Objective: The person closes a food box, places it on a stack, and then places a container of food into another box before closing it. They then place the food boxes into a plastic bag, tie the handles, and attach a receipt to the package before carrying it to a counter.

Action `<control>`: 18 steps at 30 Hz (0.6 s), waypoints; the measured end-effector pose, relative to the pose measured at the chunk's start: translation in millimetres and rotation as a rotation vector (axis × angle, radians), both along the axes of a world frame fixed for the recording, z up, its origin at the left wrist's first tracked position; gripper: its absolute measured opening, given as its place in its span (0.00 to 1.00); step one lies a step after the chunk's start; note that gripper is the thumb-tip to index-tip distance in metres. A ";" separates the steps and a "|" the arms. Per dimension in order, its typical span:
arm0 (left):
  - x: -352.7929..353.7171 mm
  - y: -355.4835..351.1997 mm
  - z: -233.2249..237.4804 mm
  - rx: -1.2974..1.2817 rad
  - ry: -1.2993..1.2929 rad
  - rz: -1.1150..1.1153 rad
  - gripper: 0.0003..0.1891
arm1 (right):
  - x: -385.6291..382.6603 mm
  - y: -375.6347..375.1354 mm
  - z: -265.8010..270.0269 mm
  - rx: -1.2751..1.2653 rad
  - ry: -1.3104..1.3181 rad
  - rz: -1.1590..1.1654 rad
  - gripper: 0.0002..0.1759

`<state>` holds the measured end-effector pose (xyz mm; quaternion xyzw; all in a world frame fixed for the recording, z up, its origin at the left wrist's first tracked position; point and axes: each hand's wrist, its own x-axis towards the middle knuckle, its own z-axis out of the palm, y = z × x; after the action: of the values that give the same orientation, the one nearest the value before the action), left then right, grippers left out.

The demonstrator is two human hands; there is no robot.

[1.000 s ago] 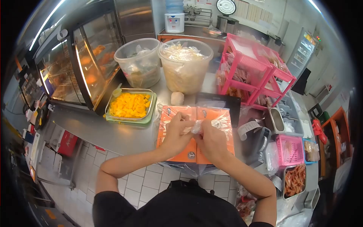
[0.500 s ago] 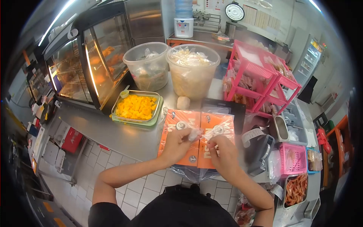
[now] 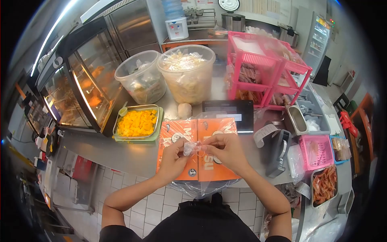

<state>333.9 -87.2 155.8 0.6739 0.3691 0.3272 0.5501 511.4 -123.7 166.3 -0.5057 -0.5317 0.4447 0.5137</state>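
Note:
Two orange boxes (image 3: pixel 217 171) lie side by side at the front edge of the metal counter, inside a clear plastic bag (image 3: pixel 205 186). Above them my left hand (image 3: pixel 176 157) is closed around a gathered, crumpled part of the clear bag. My right hand (image 3: pixel 223 150) pinches at the same gathered plastic, its fingertips close to those of my left hand. A thin loop, perhaps a rubber band, shows near the right fingertips; it is too small to be sure. Behind the boxes stands a small round pale object (image 3: pixel 184 110).
Left: a tray of yellow chunks (image 3: pixel 137 123) and a lit glass display case (image 3: pixel 86 92). Behind: two tubs (image 3: pixel 187 82) and a dark tablet (image 3: pixel 242 113). Right: pink baskets (image 3: pixel 258 60), a black printer (image 3: pixel 279 153), a metal tray of reddish food (image 3: pixel 323 185).
The view has shifted, and the tablet shows more fully. My right hand has come closer to my left at the gathered plastic; before, the two were farther apart.

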 end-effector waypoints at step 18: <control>1.6 -5.4 3.6 0.464 0.103 0.004 0.06 | -0.1 3.1 12.1 -0.038 -0.158 0.036 0.08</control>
<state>335.5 -92.6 159.4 0.7973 0.3130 0.3698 0.3600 511.4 -120.6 178.4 -0.5392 -0.5711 0.4224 0.4524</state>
